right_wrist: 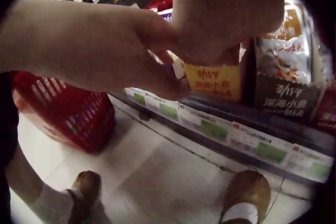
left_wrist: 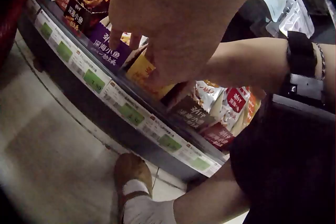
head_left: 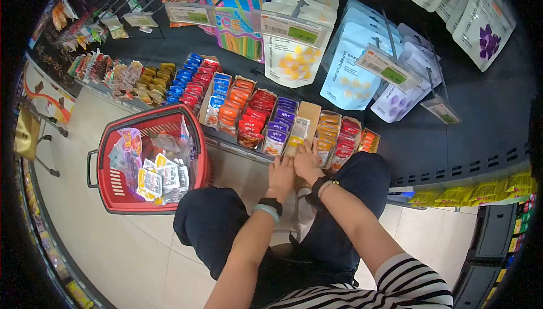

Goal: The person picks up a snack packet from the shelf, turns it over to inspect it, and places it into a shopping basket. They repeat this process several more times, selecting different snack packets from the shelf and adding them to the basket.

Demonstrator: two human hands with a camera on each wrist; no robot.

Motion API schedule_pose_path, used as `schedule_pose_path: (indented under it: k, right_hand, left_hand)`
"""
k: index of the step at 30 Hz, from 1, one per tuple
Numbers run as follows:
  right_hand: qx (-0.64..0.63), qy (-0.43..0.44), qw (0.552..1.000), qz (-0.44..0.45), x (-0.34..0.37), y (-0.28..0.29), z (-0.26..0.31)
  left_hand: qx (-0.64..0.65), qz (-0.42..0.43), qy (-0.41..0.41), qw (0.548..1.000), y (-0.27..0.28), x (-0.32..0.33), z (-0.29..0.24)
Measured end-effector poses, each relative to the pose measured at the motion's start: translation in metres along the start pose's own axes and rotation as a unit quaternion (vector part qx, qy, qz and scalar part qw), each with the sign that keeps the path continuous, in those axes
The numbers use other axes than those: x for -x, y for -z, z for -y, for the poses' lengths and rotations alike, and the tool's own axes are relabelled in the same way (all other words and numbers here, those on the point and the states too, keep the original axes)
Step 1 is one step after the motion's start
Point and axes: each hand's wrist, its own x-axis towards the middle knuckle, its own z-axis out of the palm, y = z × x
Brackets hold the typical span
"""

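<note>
A yellow display box of snack packets stands in the shelf row, its cardboard back flap raised. Both hands are at its front. My left hand pinches the box's left front edge, the pale cardboard showing between thumb and fingers in the right wrist view. Close beside it, my right hand reaches over the box's right part, fingertips hidden in the wrist views. Left of the hands is a purple box of packets; to the right is a grey-fronted box with silver-and-orange packets.
A red shopping basket holding several packets stands on the floor to the left. Price labels line the shelf edge. Hanging pouches on hooks jut out above the row. My knees flank my arms.
</note>
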Motion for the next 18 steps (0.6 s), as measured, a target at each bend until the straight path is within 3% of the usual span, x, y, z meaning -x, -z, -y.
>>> schedule_pose_path:
  k: [3,8,16,18]
  right_hand:
    - [-0.019,-0.006,1.000,-0.009,-0.001,0.002,0.002]
    - [-0.040,-0.009,0.994,0.100,-0.001,0.018,0.005]
    - [-0.045,-0.024,0.997,0.062,-0.004,0.007,0.006]
    - [-0.044,-0.022,0.998,0.040,-0.004,0.001,0.008]
  left_hand:
    - [0.005,0.023,0.004,1.000,0.002,0.002,0.000]
    - [0.001,0.024,0.011,1.000,-0.006,0.002,0.004]
    - [0.006,0.028,0.010,1.000,-0.001,0.002,0.005]
    - [-0.006,-0.008,0.003,1.000,0.001,0.004,0.004]
